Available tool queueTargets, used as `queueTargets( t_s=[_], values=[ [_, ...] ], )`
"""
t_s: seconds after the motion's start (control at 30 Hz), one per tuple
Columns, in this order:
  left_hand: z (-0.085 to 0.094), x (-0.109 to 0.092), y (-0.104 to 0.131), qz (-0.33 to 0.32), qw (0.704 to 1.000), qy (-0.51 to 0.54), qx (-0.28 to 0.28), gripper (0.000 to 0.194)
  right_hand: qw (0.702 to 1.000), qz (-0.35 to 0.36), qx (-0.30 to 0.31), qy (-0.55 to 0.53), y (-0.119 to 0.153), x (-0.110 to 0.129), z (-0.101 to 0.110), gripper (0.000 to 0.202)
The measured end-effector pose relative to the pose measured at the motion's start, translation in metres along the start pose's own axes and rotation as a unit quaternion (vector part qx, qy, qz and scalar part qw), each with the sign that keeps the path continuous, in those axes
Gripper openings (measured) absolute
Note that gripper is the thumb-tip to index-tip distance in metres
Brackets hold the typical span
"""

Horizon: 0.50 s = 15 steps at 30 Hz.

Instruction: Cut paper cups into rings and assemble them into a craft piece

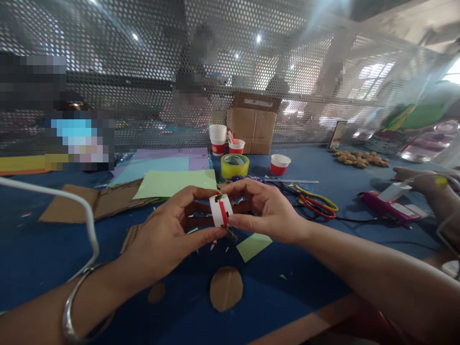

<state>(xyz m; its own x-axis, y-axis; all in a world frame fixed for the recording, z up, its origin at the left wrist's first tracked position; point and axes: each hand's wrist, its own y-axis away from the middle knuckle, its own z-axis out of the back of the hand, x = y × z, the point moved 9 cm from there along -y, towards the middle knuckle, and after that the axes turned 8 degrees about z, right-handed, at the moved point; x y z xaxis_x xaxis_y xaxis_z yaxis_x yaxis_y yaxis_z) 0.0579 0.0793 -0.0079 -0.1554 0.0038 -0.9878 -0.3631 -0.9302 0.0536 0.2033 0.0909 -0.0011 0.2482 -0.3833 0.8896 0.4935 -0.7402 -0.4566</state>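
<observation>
Between my two hands is a small white and red paper cup, tipped on its side, with small dark and green marks along its red band. My left hand grips it from the left, the thumb below and the fingers behind. On the other side, my right hand pinches the red edge with thumb and fingers. Below the hands lie a round cardboard disc, a smaller cardboard piece and a light green paper piece. Small paper scraps are scattered under the cup.
Behind my hands stand a yellow tape roll, stacked cups, another cup and a cardboard box. Paper sheets and cardboard lie left. Right are coloured wires, a magenta power strip and another person's hand.
</observation>
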Motion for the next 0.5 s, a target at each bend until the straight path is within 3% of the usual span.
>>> queueTargets(
  t_s=[0.3,0.5],
  values=[
    [0.0022,-0.0066,0.0056,-0.056,0.993,-0.101,-0.028,0.049,1.0,0.004,-0.007,0.024,0.0006,-0.0002,0.0013,0.048],
    [0.009,-0.0027,0.0044,-0.026,0.99,-0.121,-0.061,0.05,1.0,-0.003,-0.006,0.031,-0.0006,0.0007,0.0009,0.042]
  ],
)
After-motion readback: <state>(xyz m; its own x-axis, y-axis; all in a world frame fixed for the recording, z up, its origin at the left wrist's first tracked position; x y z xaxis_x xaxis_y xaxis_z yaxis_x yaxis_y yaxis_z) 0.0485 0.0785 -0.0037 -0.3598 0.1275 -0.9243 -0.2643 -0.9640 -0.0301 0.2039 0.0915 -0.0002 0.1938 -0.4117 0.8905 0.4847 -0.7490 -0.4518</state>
